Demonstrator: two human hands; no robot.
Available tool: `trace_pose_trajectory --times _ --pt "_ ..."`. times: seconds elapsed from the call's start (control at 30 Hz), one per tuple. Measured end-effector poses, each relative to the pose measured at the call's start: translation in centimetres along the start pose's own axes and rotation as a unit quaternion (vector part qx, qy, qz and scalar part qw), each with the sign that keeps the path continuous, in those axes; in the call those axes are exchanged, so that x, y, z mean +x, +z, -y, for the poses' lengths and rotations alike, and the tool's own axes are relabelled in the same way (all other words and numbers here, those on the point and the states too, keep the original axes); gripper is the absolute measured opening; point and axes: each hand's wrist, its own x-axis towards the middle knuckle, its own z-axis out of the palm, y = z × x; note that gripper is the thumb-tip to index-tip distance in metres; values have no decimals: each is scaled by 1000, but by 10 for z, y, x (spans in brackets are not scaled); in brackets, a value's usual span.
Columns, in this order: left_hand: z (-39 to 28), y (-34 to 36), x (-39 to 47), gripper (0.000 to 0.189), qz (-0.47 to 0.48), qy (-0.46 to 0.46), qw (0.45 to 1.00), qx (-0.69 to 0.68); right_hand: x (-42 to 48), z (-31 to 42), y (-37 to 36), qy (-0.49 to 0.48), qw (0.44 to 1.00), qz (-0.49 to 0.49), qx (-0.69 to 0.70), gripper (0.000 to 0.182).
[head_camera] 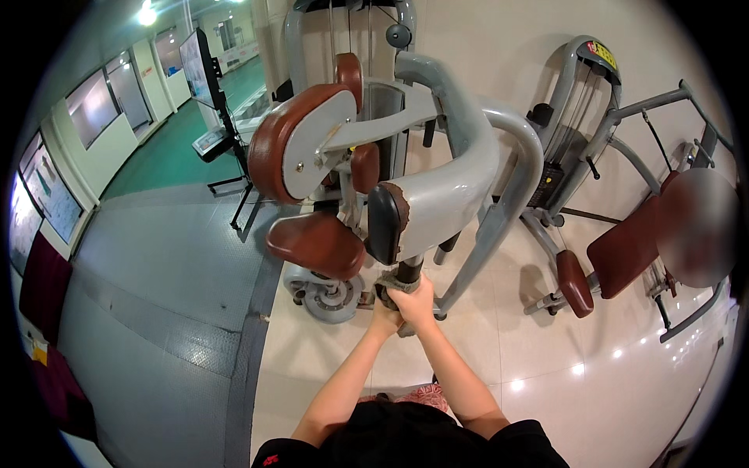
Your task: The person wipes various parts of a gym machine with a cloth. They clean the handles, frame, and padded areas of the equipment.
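Observation:
Both of my hands meet around a grey cloth (388,282), which wraps the lower part of a black handle grip (410,268). My right hand (418,299) closes over the cloth from the right. Lower and to the left, partly hidden behind it, my left hand (386,319) also holds the cloth. The handle hangs from a curved grey metal arm (450,202) of a weight machine. A black end cap (383,225) covers the arm's near end, where the paint is chipped and rusty. Left of the grip is a red-brown padded seat (316,243).
A large red-brown pad (272,143) on a grey plate stands above the seat. Another weight machine (623,245) with red-brown pads is at the right. A screen on a wheeled stand (202,67) is at the left, beyond grey flooring (169,281). Pale tiles (327,362) lie below me.

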Motion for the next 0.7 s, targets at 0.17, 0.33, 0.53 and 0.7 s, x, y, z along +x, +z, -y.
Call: trace_pose_trajectory --times 0.17,0.33,0.53,0.7 --pt "-4 0 6 41 12 72 984 161 -4 -9 -3 11 1000 -10 -27 35" --pt "14 -24 0 41 33 -2 974 225 -8 -24 -3 25 999 -5 -27 37" --pt "15 -18 -17 41 -81 29 968 237 -23 -54 0 45 996 -41 64 33" --pt "-10 -24 -18 41 -73 -30 941 329 -22 -43 4 38 998 -38 18 34"
